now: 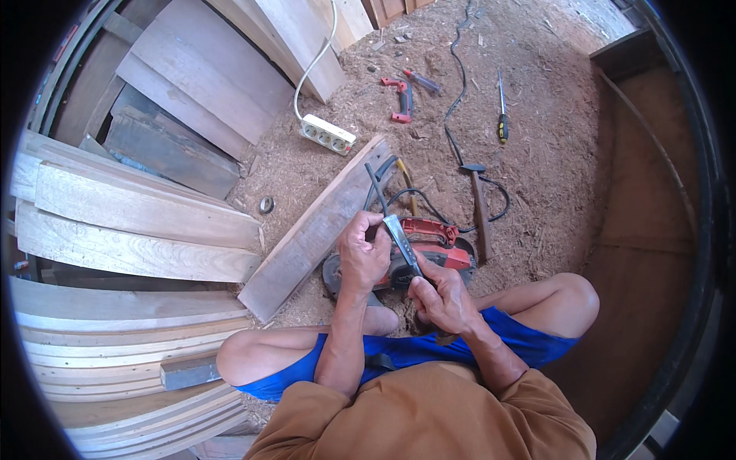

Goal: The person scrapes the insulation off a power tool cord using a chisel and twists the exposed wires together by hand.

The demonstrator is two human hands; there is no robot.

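Observation:
My left hand (363,251) is closed, thumb and fingers pinching a black cord (377,188) whose short end sticks up past them. In my right hand (446,300) is a slim grey tool that looks like a utility knife (400,241); its upper end meets the cord beside my left fingertips. Whether its blade is out cannot be made out. Just beneath both hands, between my crossed legs, rests a red and black power tool (456,259), partly hidden by my hands. A loose red piece of casing (425,228) lies on its top.
A wooden plank (314,230) lies left of the power tool. Beyond are a hammer (481,211), a screwdriver (502,107), a red and grey handle part (402,100) and a white power strip (327,134). Stacked boards (146,222) line the left; a brown panel (644,284) stands right.

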